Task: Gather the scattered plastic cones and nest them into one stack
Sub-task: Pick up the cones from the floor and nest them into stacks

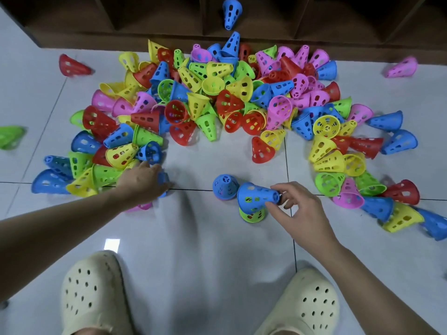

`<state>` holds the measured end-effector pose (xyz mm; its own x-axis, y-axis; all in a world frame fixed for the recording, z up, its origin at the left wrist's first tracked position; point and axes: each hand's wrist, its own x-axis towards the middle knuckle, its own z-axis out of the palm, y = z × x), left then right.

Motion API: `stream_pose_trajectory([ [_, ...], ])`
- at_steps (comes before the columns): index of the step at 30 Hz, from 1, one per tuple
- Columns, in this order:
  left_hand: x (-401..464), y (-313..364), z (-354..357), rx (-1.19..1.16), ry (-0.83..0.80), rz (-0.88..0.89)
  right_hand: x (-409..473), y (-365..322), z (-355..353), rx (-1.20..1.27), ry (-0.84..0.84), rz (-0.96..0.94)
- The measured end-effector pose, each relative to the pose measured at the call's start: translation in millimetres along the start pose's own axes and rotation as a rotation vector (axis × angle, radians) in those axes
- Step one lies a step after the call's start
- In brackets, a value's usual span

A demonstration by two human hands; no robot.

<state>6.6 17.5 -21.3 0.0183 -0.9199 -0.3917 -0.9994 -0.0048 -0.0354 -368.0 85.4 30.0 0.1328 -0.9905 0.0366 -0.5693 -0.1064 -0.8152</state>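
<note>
My right hand (298,209) pinches a blue cone (256,197) by its narrow tip, thumb below and fingers above. The cone lies tilted, its wide mouth turned to my left and down over a green cone (252,215) that stands on the floor (205,238) beneath it. Just left of these stands a second blue cone (225,186), upright with its small end up; something pink shows at its base, so it may sit on another, but I cannot tell.

My left hand (142,183) reaches to the edge of the pile (208,93) and curls round another blue piece (164,181), mostly hidden behind my fingers. A pink cone (141,206) peeks out from under my left wrist.

The pile is a wide arc of red, yellow, green, blue and pink cones, lying on their sides and heaped against a dark wooden shelf (121,20). Strays lie apart: a red one (72,66) far left, a green one (11,136) at the left edge, a pink one (401,67) far right, and a blue one (231,13) up in the shelf.

My feet, in cream clogs (92,293), stand at the bottom of the view.
</note>
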Motion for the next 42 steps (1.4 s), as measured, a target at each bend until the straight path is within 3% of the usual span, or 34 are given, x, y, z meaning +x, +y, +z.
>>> stream_pose_trajectory([
  [7,-3,1,10,0.064,-0.125,0.035,-6,0,3,-0.172,-0.038,-0.081],
  [12,-4,1,24,0.095,-0.081,0.105,-1,2,-2,-0.177,-0.002,-0.069],
  [17,-4,2,29,0.037,-0.072,0.136,0,18,13,-0.265,-0.123,-0.006],
  [23,-10,11,30,-0.159,-0.161,0.14,3,37,38,-0.337,-0.28,0.068],
  [34,-8,50,19,-0.767,-0.275,-0.123,-3,54,41,-0.269,-0.334,0.161],
  [38,-6,59,0,-1.067,-0.133,-0.138,-8,59,40,-0.254,-0.31,0.185],
  [42,-16,71,-28,-1.179,0.168,0.067,-8,61,37,-0.252,-0.305,0.206],
])
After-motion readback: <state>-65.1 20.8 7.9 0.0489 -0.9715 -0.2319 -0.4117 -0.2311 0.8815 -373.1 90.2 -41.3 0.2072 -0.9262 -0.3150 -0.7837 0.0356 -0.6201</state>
